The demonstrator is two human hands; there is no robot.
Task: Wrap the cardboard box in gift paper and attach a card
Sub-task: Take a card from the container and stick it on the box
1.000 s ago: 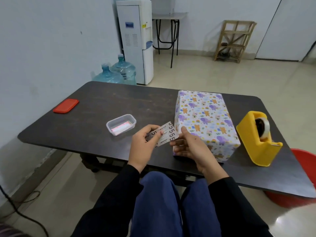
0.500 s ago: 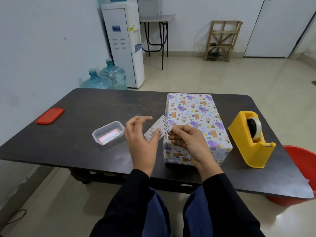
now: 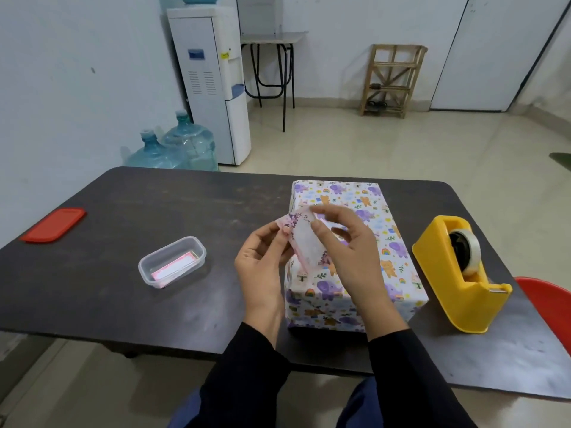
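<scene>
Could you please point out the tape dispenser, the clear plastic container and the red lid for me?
tape dispenser (image 3: pixel 438 273): head view, on its yellow side wall.
clear plastic container (image 3: pixel 145 268): head view, on its near-left rim.
red lid (image 3: pixel 54 224): head view, on the middle of its flat top.

Landmark: wrapped box (image 3: pixel 355 239), one, on the dark table (image 3: pixel 154 211), one.
- Hands: two, left hand (image 3: pixel 262 267) and right hand (image 3: pixel 349 251), just in front of the box.
- Card (image 3: pixel 304 239): one, held over the box's near left edge.
- Clear tub (image 3: pixel 172 261): one, left of the box.
- Red lid (image 3: pixel 54 224): one, far left of the box.
- Tape dispenser (image 3: pixel 460 273): one, right of the box.
- Water bottles (image 3: pixel 188 146): two, beyond the box, on the floor.
- Water cooler (image 3: pixel 213 84): one, behind the box.
- Wooden rack (image 3: pixel 391 78): one, far behind the box.
</scene>
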